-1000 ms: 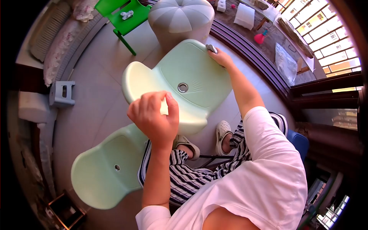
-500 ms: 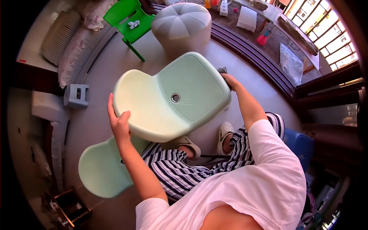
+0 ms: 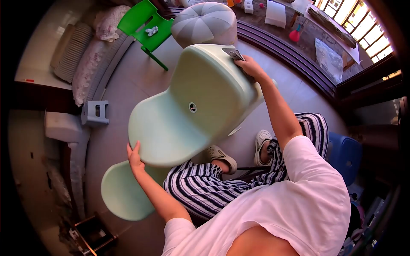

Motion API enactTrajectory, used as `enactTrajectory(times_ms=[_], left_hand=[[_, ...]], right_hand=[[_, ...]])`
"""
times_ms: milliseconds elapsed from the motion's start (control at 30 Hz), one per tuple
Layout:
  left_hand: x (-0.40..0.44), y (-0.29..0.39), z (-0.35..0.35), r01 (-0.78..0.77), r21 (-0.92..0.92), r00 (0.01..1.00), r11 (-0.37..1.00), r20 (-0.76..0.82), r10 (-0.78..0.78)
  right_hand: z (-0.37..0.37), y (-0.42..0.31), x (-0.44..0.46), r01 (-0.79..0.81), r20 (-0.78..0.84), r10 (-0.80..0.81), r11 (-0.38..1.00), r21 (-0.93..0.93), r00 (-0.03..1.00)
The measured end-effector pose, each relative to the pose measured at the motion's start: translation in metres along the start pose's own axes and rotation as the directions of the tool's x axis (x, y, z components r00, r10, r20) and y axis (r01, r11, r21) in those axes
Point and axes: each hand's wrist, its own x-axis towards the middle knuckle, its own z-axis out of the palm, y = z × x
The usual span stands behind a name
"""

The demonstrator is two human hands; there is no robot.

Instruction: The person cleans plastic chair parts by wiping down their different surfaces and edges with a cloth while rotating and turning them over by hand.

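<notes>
A pale green plastic chair seat (image 3: 164, 126) is held tilted above the floor, its broad backrest raised toward the upper right. A small round hole shows at the bend. My left hand (image 3: 135, 160) grips the seat's lower left rim, thumb on top and the other fingers partly hidden. At the backrest's upper right edge, my right hand (image 3: 252, 68) closes on a dark grey cloth (image 3: 236, 55) pressed against the plastic. Below my left forearm is another pale green seat (image 3: 128, 194), partly covered by the arm and the held seat.
A green chair (image 3: 149, 30) with a crumpled white item and a round grey pouf (image 3: 204, 25) stand ahead. To the left is a small grey stool (image 3: 95, 113). A dark sliding-door track (image 3: 294, 59) crosses the right. A blue seat (image 3: 345, 158) is beside my leg.
The held seat has tipped, its backrest rising and turning up. My right hand has moved up and left along its edge with the cloth; my left hand has shifted lower on the rim.
</notes>
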Motion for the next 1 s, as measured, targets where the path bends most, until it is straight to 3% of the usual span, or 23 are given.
enactTrajectory(times_ms=[67,100,200,300,333,433,533,600,633,700,800,867,933,1000], left_hand=[[0.005,-0.027,-0.005,0.174,0.109,0.982,0.979,0.054,-0.180],[0.002,-0.035,-0.006,0.175,0.108,0.981,0.979,0.061,-0.183],[-0.006,-0.052,-0.003,0.198,0.192,0.976,0.961,-0.132,-0.175],[-0.011,-0.063,-0.008,0.135,0.162,0.988,0.978,-0.093,-0.121],[-0.011,-0.065,-0.009,0.136,0.170,0.989,0.976,-0.079,-0.124],[-0.008,-0.068,-0.011,0.173,0.150,0.980,0.974,-0.121,-0.155],[0.000,-0.077,-0.016,0.115,0.214,0.984,0.970,-0.156,-0.083],[0.014,-0.088,-0.022,0.100,0.515,0.966,0.851,-0.255,0.040],[0.013,-0.082,-0.016,0.100,0.512,0.965,0.853,-0.258,0.042],[0.012,-0.049,0.007,-0.046,0.945,0.972,0.323,-0.033,0.234],[-0.028,0.022,0.084,-0.466,0.704,0.885,0.535,0.379,0.271],[-0.084,0.059,0.154,-0.495,0.451,0.795,0.743,0.581,0.177],[-0.107,0.051,0.204,-0.637,0.325,0.652,0.699,0.710,0.264],[-0.117,0.031,0.243,-0.771,0.272,0.555,0.576,0.729,0.400]], right_hand=[[-0.003,-0.007,-0.002,0.116,-0.054,-0.131,0.969,-0.220,0.990],[0.000,-0.013,-0.007,0.112,-0.060,-0.129,0.968,-0.224,0.990],[0.024,-0.037,-0.041,0.089,-0.234,-0.206,0.899,-0.429,0.950],[0.054,-0.047,-0.096,0.475,-0.323,-0.624,0.767,-0.432,0.712],[0.067,-0.050,-0.115,0.499,-0.321,-0.691,0.703,-0.508,0.647],[0.082,-0.050,-0.159,0.494,-0.212,-0.696,0.659,-0.568,0.686],[0.054,-0.010,-0.141,0.392,-0.283,-0.605,0.739,-0.548,0.744],[0.030,0.036,-0.111,0.271,-0.360,-0.506,0.800,-0.535,0.784],[0.022,0.054,-0.100,0.216,-0.396,-0.468,0.817,-0.534,0.790],[0.015,0.059,-0.095,0.190,-0.405,-0.444,0.826,-0.531,0.799],[0.016,0.064,-0.089,0.160,-0.440,-0.418,0.843,-0.513,0.795],[0.017,0.067,-0.090,0.165,-0.477,-0.413,0.862,-0.479,0.776],[0.021,0.067,-0.091,0.131,-0.533,-0.387,0.881,-0.454,0.753],[0.025,0.062,-0.098,0.093,-0.613,-0.361,0.901,-0.424,0.703]])
